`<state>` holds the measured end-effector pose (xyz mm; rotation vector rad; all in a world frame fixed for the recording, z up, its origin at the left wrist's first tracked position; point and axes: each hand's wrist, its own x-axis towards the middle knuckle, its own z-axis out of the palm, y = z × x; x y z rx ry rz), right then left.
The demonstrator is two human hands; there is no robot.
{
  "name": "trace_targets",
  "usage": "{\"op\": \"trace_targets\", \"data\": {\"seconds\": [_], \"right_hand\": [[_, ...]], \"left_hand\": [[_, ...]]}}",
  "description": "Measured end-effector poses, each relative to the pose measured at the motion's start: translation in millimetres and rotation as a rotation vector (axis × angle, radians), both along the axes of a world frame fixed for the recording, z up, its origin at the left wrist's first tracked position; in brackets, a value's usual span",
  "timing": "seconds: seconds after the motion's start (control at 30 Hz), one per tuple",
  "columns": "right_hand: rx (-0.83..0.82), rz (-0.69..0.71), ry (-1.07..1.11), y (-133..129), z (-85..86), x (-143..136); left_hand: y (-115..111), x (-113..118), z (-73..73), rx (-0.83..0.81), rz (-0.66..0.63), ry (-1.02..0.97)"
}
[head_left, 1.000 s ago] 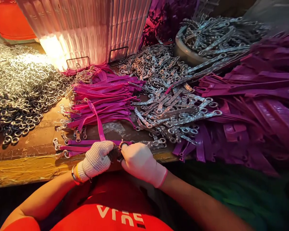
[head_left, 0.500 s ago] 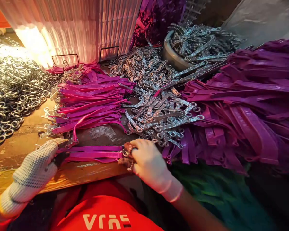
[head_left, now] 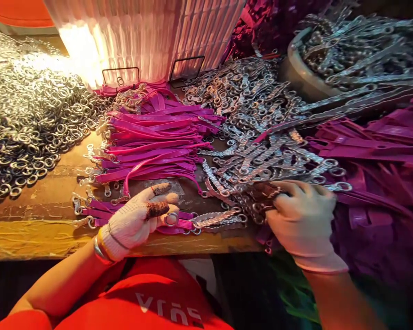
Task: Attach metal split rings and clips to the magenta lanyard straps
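Blur hides whether curled right hand (head_left: 301, 215) grips; cupped left hand (head_left: 136, 220) holds a ring (head_left: 172, 224).

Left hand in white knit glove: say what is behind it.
Flat magenta straps emerge on both sides of the left hand, with silvery metal links at their left ends. Their middles are covered; anything else there cannot be seen.

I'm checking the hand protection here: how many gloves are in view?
2: a left glove on the left hand, over pink straps; a right glove on the right hand, at the silver metal strips. Others may be hidden.
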<state>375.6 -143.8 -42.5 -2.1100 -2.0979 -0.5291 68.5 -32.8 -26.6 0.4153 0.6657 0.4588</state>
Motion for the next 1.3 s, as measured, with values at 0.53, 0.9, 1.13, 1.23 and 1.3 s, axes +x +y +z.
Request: {"op": "trace_targets", "data": {"seconds": [0.53, 0.9, 1.13, 1.23, 1.3], "right_hand": [[0.075, 0.192, 1.261, 31.7, -21.3, -173.2], [0.132, 0.112, 0.860, 15.6, -27.4, -181.8], [-0.354, 0.156, 0.351, 21.0, 10.5, -164.0], [-0.383, 0.112, 0.454, 20.0, 12.9, -160.5], [-0.306, 0.104, 0.678, 16.7, 5.3, -159.1]], "left_hand": [[-20.3, -10.8, -13.8, 0.518, 0.185, 0.150], [-36.4, -13.7, -28.8, 0.601, 0.129, 0.275], [-16.0, -5.1, -14.3, 0.585, -0.065, 0.197], [-15.1, 5.4, -14.8, 0.488, -0.081, 0.230], [-13.8, 12.0, -14.5, 0.508, -0.079, 0.255]]}}
